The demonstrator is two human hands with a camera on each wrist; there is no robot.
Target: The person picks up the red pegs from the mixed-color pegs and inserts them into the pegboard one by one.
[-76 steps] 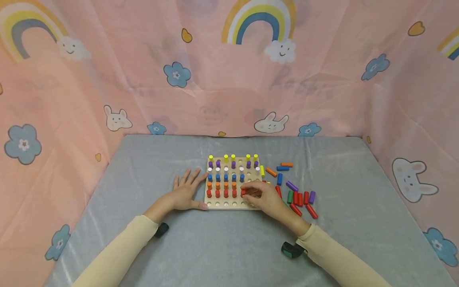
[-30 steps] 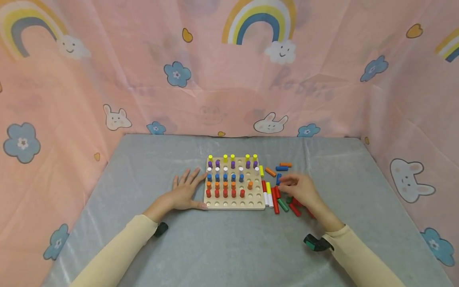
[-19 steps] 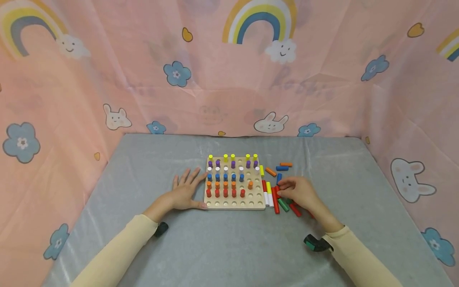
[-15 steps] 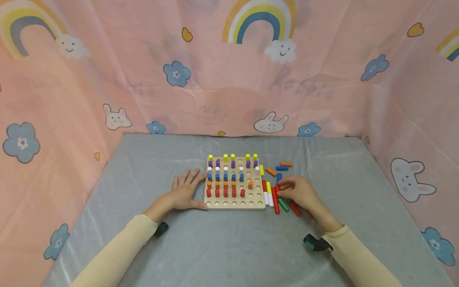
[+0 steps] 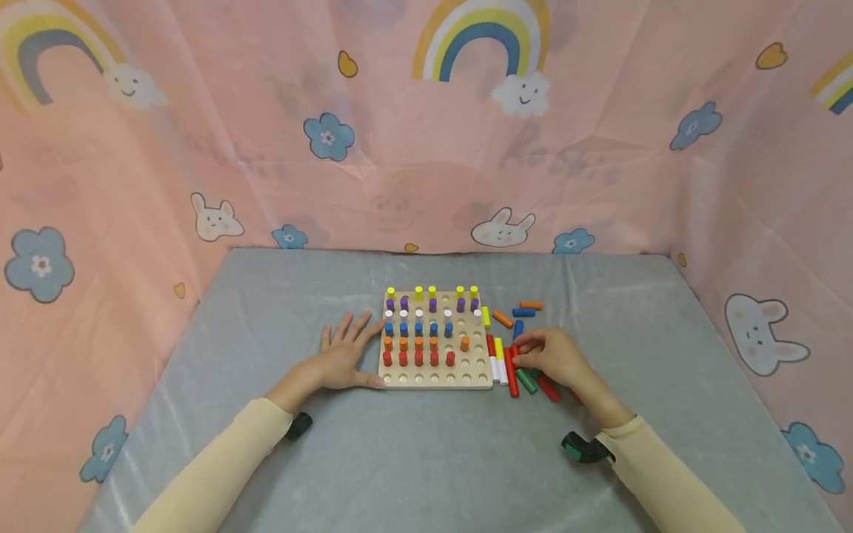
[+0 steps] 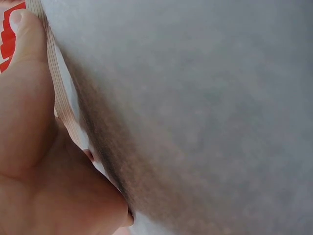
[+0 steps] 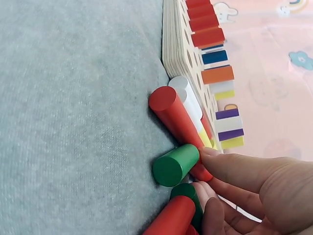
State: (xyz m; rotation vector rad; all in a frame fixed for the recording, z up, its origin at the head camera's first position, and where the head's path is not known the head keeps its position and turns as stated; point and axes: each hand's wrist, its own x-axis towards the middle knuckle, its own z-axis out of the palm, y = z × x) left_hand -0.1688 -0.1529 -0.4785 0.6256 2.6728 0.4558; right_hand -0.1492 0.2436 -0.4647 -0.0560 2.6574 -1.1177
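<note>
My left hand (image 5: 342, 360) lies spread at the left side of a wooden pegboard (image 5: 433, 383), thumb and fingertips touching its edge. In the left wrist view the thumb (image 6: 29, 39) rests on the board's rim near red pegs. Rows of yellow, purple, white, blue, orange and red pegs (image 5: 450, 359) stand upright in it. To the right, my right hand (image 5: 552, 352) is among loose pegs, thumb and fingers pinching a red peg (image 7: 200, 171). A longer-looking red peg (image 7: 171, 110) and a green peg (image 7: 175, 165) lie close by the thumb. The hand partly hides the pile.
White pegs (image 5: 503, 372) lie along the board's right edge. Blue (image 5: 523, 312) and orange pegs (image 5: 531, 305) lie beyond the right hand. Grey cloth (image 5: 426, 459) covers the table, with pink printed curtains (image 5: 400, 185) around it.
My right hand has left the board and moved right to the loose pegs, where it shifts slightly left. An orange peg shows in the board where the hand was. The left hand has stayed put.
</note>
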